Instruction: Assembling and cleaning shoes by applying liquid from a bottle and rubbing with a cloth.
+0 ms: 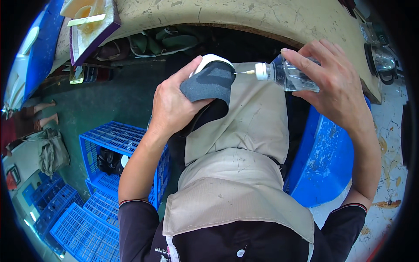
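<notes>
My left hand (169, 104) is closed around a shoe (206, 85) with a dark grey fabric upper and a white sole edge. A black strip or lining hangs below the upper, partly hidden by my fingers. On the other side, my right hand (335, 81) grips a clear plastic bottle (280, 73) lying sideways. Its white cap (261, 71) carries a thin needle (244, 72) that points left, its tip at or very near the shoe's edge. Both are held above my lap, over a beige apron (257, 115).
A worn cream worktable (244, 11) curves across the far side, with a purple-edged tray (83, 41) on its left. Blue crates (115, 135) stand at my left. A large blue plastic piece (327, 161) is at my right; a glass pot (385, 61) sits beyond.
</notes>
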A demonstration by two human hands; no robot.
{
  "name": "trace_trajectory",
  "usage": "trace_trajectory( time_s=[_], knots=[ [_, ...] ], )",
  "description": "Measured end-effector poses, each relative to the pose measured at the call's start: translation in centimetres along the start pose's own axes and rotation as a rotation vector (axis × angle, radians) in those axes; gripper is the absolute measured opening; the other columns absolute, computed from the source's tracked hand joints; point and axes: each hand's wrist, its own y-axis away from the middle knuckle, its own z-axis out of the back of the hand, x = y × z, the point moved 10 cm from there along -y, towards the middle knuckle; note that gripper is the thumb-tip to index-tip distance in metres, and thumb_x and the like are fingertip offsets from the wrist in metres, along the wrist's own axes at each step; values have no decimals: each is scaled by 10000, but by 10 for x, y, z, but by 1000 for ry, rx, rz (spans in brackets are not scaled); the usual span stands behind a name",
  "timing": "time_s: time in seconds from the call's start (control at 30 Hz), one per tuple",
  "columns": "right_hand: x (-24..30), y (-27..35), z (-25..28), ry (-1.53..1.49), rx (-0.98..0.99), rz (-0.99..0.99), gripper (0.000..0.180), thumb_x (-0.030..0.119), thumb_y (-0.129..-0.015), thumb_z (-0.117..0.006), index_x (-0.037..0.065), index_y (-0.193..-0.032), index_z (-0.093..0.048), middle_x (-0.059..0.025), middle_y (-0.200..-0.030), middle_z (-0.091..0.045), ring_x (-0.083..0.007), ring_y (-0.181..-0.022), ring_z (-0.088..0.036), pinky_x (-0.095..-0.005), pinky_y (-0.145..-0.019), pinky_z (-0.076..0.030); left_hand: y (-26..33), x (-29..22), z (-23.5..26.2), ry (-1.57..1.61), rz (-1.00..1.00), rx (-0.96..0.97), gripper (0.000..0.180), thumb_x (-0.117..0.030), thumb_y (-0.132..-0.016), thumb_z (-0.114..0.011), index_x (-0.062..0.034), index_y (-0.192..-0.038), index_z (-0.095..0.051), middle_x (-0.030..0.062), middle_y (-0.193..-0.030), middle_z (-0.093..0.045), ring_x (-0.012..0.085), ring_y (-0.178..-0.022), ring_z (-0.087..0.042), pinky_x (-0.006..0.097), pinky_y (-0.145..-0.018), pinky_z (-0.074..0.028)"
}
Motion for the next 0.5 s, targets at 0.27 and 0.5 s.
trace_trajectory(
  time_s=[0.27,0.5],
  knots=[
    [-7,11,-2,-45,-8,-30,739,64,-622,-925,203,-1309,-691,-42,-1054,-613,-222,-927,-564,-344,-817,-496,1,-5,-7,105,24,-2,732,-78,-697,-878,-30,-1382,-625,126,-1232,-740,263,-1040,-732,308,-919,-541],
    [-6,-3,38,-150,-19,-56,620,191,-759,-821,148,-1354,-653,-100,-1105,-611,-276,-950,-568,-389,-839,-484,-3,-33,15,85,-120,-19,694,-102,-699,-880,-42,-1347,-639,119,-1252,-726,267,-1086,-718,322,-928,-552]
  ],
)
